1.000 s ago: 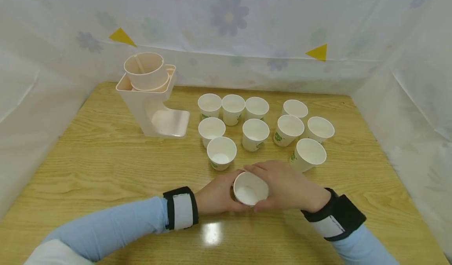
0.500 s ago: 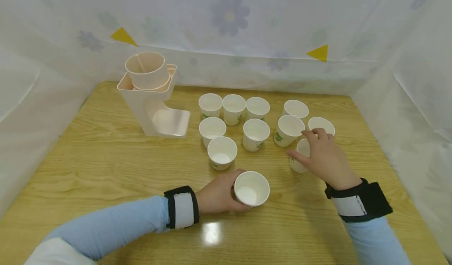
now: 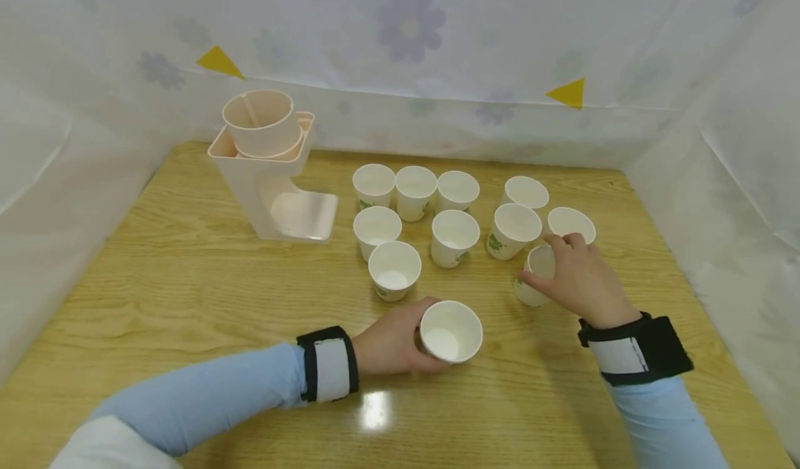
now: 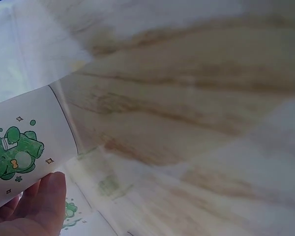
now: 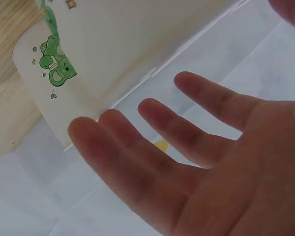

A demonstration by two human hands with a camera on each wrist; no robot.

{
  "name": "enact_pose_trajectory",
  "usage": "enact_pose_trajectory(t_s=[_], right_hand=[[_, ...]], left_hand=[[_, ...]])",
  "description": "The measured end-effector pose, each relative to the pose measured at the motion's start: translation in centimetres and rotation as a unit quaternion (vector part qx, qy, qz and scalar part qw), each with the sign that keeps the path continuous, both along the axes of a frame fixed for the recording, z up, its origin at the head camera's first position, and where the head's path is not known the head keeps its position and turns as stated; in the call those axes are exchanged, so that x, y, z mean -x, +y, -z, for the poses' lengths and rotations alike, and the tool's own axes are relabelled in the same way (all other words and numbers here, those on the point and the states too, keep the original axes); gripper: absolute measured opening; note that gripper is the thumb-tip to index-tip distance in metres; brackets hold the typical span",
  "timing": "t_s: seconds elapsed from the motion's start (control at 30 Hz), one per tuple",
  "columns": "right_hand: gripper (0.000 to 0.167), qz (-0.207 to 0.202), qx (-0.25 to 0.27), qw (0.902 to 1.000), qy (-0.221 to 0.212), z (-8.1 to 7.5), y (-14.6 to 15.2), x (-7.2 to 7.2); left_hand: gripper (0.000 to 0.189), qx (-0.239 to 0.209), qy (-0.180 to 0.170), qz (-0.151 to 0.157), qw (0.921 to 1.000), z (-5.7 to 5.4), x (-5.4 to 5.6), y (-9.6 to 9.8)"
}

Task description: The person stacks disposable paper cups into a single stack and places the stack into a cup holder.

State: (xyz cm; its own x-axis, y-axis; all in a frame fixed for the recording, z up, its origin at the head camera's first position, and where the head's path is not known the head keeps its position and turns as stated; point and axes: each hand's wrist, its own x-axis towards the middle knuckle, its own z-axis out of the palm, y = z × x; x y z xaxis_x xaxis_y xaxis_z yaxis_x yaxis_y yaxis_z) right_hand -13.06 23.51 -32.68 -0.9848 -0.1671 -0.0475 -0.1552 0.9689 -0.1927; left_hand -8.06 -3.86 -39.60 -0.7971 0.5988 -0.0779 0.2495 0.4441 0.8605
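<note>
My left hand [image 3: 400, 340] grips a white paper cup [image 3: 451, 333] near the front of the table, its fingers curled round the left side. The left wrist view shows a green cartoon animal printed on this cup [image 4: 19, 147]. My right hand [image 3: 581, 278] is at another paper cup [image 3: 531, 292] at the front right of the group, thumb on the near left side and fingers over the far side. In the right wrist view those fingers [image 5: 132, 167] are spread and loosely bent beside a cup [image 5: 123, 44]; whether they touch it I cannot tell.
Several more upright paper cups [image 3: 455, 238] stand in loose clusters behind both hands. At the back left of the wooden table [image 3: 206, 302] is a pale pink stand [image 3: 250, 184] with a round container [image 3: 265, 135] on top. White floral sheeting [image 3: 475, 45] encloses the back and sides.
My right hand has left the cup in my left hand and moved right to the front right cup, then slightly lower round it. The left hand and its cup have shifted slightly right.
</note>
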Motion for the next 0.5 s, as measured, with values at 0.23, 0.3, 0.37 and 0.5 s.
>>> enact_pose_trajectory(t_s=[0.23, 0.3, 0.37, 0.5], right_hand=[[0.073, 0.002, -0.006, 0.9995, -0.032, 0.15, 0.49, 0.23], [0.073, 0.001, -0.01, 0.9994, -0.034, 0.2, 0.56, 0.26], [0.072, -0.001, -0.012, 0.9994, -0.033, 0.23, 0.61, 0.3], [0.071, -0.006, -0.013, 0.9994, -0.03, 0.26, 0.67, 0.35]], left_hand=[[0.071, 0.002, -0.005, 0.002, 1.0, -0.02, 0.15, 0.27], [0.07, 0.003, -0.004, 0.002, 1.0, -0.02, 0.19, 0.3], [0.069, -0.001, -0.008, 0.003, 1.0, -0.04, 0.23, 0.33], [0.068, -0.01, -0.015, 0.005, 0.9998, -0.03, 0.42, 0.47]])
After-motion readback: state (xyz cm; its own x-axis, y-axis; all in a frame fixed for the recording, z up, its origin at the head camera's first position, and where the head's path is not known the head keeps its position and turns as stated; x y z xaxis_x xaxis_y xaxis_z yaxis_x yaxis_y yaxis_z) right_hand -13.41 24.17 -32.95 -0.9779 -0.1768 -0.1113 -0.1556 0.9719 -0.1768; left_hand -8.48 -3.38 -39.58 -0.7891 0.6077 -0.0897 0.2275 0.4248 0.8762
